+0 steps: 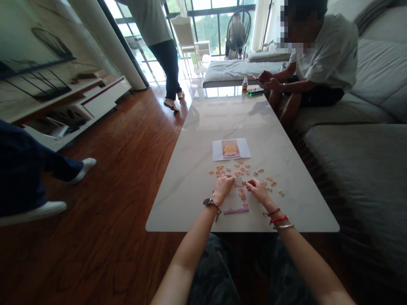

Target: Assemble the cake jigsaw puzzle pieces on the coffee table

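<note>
The right hand (256, 189) pinches a puzzle piece (243, 183). The left hand (224, 186) curls beside pale pieces (238, 181), its grip unclear

Glossy smooth tabletop (190, 190); paper sheet (231, 149); glossy wood floor (127, 169); matt cloth sofa (356, 165).

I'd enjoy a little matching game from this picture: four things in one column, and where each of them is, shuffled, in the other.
Things
1. printed sheet
2. purple puzzle strip
3. watch
4. small bottle

Places
A. at the far end of the table
B. at the wrist of the left hand
C. flat, just beyond the loose pieces
D. close to the table's near edge

Right pairs: 1-C, 2-D, 3-B, 4-A
</note>
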### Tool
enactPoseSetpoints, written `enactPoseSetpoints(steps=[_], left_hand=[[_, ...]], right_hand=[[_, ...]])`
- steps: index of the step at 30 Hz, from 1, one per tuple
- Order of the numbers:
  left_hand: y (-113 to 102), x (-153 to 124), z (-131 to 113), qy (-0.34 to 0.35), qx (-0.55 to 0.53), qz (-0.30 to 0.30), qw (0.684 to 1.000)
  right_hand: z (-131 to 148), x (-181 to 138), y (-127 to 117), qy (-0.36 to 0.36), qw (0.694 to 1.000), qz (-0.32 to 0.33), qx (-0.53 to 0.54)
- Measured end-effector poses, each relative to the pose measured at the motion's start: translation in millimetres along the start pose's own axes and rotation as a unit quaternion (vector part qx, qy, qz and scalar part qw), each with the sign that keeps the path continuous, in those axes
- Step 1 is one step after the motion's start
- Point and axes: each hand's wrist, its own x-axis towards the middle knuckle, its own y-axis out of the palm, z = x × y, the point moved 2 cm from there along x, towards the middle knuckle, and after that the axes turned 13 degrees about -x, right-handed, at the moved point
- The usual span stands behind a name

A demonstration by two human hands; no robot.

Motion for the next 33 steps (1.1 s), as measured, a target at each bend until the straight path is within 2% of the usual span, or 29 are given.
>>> enactPoseSetpoints(steps=[5, 10, 15, 17, 19, 21, 23, 25, 27, 30, 33], left_hand=[[1, 1, 1, -0.002, 0.004, -0.003, 1.0], [2, 1, 2, -0.001, -0.002, -0.012, 1.0], [1, -1, 2, -0.004, -0.015, -0.025, 1.0], [-2, -6, 4, -0.006, -0.04, -0.054, 0.998], [-8, -18, 8, -0.021, -0.09, -0.118, 0.989], [-12, -34, 13, -0.055, -0.15, -0.19, 0.969], [-14, -52, 19, -0.095, -0.194, -0.229, 0.949], [-13, -65, 23, -0.127, -0.224, -0.237, 0.937], [-11, -72, 26, -0.149, -0.247, -0.231, 0.929], [-8, -69, 29, -0.163, -0.278, -0.213, 0.923], [-7, -60, 33, -0.166, -0.307, -0.19, 0.918]], right_hand=[[12, -22, 3, -0.099, 0.988, 0.041, -0.11], [11, -36, 4, -0.145, 0.974, 0.022, -0.174], [13, -40, 3, -0.168, 0.967, 0.022, -0.19], [13, -39, 2, -0.156, 0.972, 0.015, -0.175], [13, -35, 2, -0.124, 0.981, 0.001, -0.151], [14, -29, 1, -0.086, 0.989, -0.015, -0.116], [18, -22, 2, -0.059, 0.995, -0.024, -0.074], [26, -13, 6, -0.045, 0.999, -0.005, -0.025], [36, -4, 15, -0.012, 0.998, 0.051, 0.027], [52, 9, 33, 0.05, 0.988, 0.124, 0.072], [64, 19, 47, 0.065, 0.986, 0.139, 0.067]])
